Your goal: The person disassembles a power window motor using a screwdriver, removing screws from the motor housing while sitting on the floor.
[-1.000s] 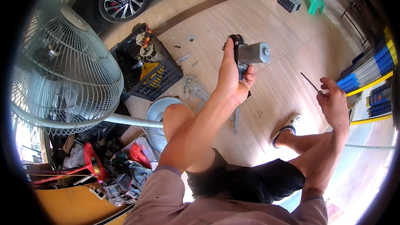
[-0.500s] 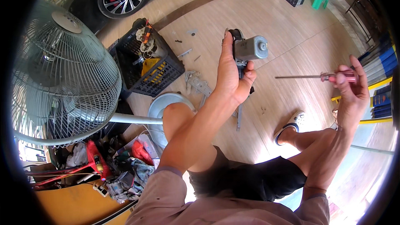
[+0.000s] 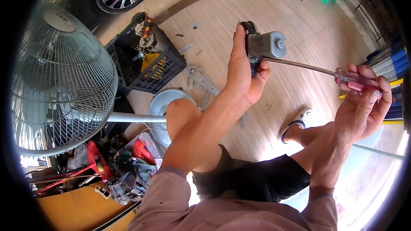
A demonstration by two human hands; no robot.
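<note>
My left hand clasps the motor, joined to its dark mount, while my right hand pinches the screwdriver, tip near it, screw work seemingly unfinished.

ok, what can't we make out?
Head view:
Tip of the red-handled metal screwdriver: too small beside the left hand; contact unclear.
Black mount on the silver cylindrical metal motor: partly covered by that hand.
Black car: cut off by top edge.
</note>
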